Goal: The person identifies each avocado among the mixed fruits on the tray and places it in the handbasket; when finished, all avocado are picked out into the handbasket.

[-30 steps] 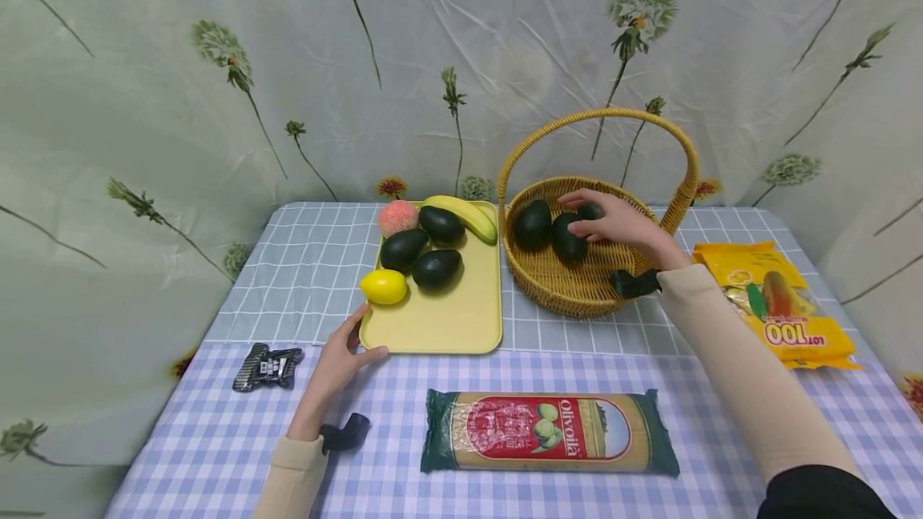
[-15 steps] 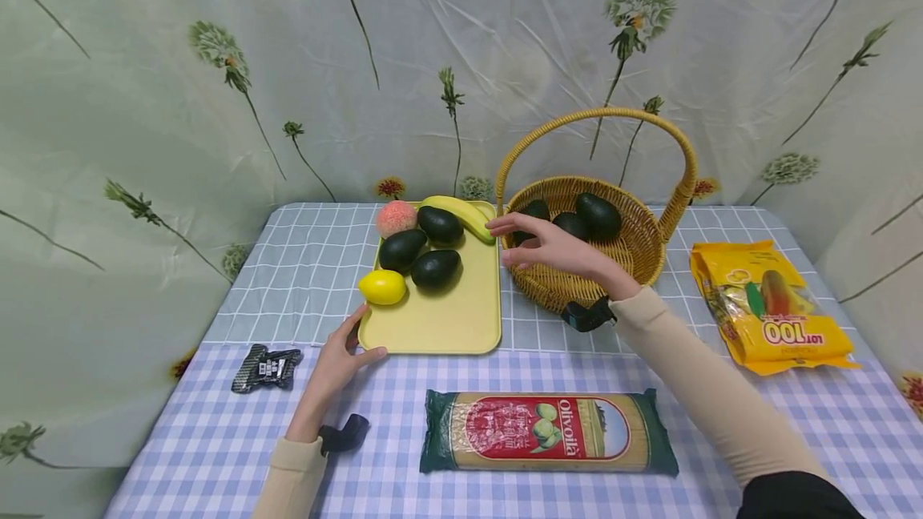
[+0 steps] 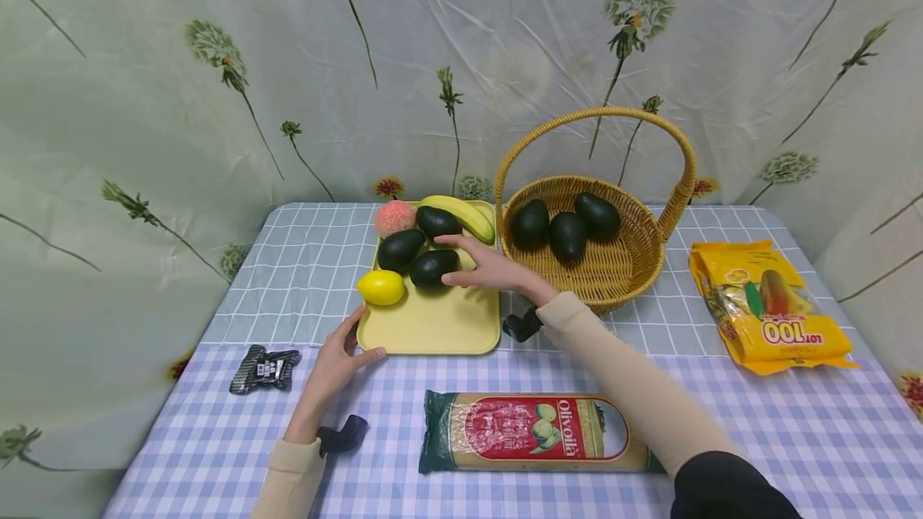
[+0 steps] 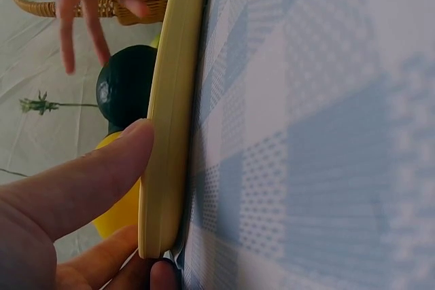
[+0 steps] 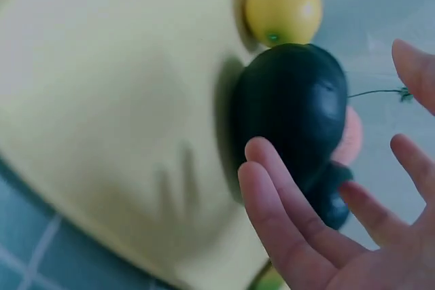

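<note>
My left hand [image 3: 337, 365] grips the near left corner of a yellow tray [image 3: 450, 331]; in the left wrist view its thumb [image 4: 95, 185] lies against the tray's rim. My right hand [image 3: 497, 269] reaches over the tray with fingers spread, close beside the nearest dark avocado [image 3: 433, 269]. In the right wrist view two fingertips overlap that avocado [image 5: 292, 106], and nothing is held. Two more avocados lie behind it on the tray, with a lemon [image 3: 380, 287], a pink peach [image 3: 393, 219] and a banana [image 3: 465, 219].
Right of the tray stands a wicker basket [image 3: 602, 279] with a tall arched handle and three avocados [image 3: 568, 239] inside. A pasta pack [image 3: 534, 431] lies in front, partly under the right sleeve. A yellow candy bag [image 3: 775, 307] is far right, a small black packet [image 3: 264, 368] left.
My right hand has let go of an avocado in the basket and moved left to the tray. The left hand stays at the tray's corner.
</note>
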The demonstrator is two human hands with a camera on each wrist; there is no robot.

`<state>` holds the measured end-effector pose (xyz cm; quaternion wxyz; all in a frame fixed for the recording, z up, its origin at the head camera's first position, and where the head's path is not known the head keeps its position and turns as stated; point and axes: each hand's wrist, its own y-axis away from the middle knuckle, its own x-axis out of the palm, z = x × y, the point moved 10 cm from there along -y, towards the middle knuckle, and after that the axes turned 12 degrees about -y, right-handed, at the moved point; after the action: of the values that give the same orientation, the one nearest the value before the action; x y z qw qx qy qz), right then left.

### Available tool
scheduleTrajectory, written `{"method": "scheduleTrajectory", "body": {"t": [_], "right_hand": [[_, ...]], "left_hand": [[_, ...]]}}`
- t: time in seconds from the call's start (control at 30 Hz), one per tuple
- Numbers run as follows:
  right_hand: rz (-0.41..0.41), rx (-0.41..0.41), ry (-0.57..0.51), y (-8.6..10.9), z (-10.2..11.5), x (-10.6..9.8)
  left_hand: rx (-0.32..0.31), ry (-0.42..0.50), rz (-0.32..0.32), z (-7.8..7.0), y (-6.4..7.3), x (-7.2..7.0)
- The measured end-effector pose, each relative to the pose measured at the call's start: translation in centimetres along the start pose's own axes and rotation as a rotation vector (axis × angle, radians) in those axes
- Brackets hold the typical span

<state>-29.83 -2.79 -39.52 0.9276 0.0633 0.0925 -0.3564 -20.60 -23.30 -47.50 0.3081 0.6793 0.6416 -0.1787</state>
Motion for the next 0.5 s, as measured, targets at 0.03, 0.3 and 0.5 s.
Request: {"method": "scheduleTrajectory", "body": {"t": [0.03, 0.3, 0.5], "right_hand": [[-0.014, -0.001, 0.013, -0.4, -0.2, 0.1], [-0.107, 0.081, 0.061, -2.5, -1.9, 0.5], [-0.193, 0.158, 0.095, -3.2, -2.8, 0.7]], "left_hand": [[-0.001, -0.002, 0.000, 0.0, 0.0, 0.0], [-0.002, -0.007, -0.002, 0.1, 0.0, -0.1], [0.002, -0.008, -0.001, 0.0, -0.1, -0.1]]}}
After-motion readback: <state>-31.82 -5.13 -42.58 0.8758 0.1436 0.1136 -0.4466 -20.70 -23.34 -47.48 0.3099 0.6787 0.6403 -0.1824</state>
